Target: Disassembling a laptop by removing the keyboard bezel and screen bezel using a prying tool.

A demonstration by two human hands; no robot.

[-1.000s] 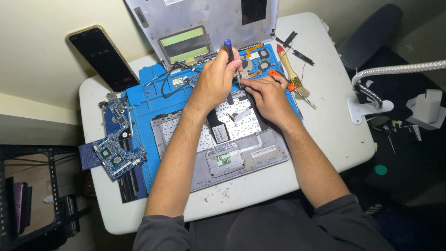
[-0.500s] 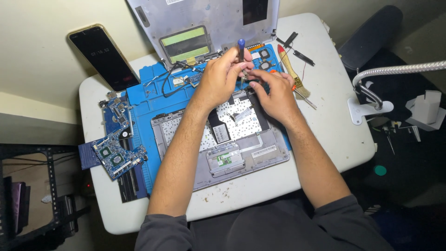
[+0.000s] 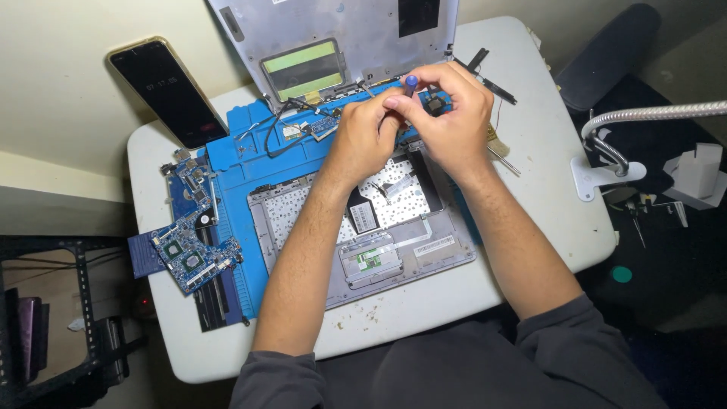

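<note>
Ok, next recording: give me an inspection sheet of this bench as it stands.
Surface: white table with blue mat.
Job's things: opened laptop base; blue-tipped screwdriver.
Clutter: circuit board, phone, small tools.
Hands: left hand and right hand both pinch the screwdriver.
Cables: black wires on the mat.
Surroundings: gooseneck lamp, dark shelf.

Both hands, left hand [image 3: 363, 136] and right hand [image 3: 454, 113], meet, fingers pinched.
</note>
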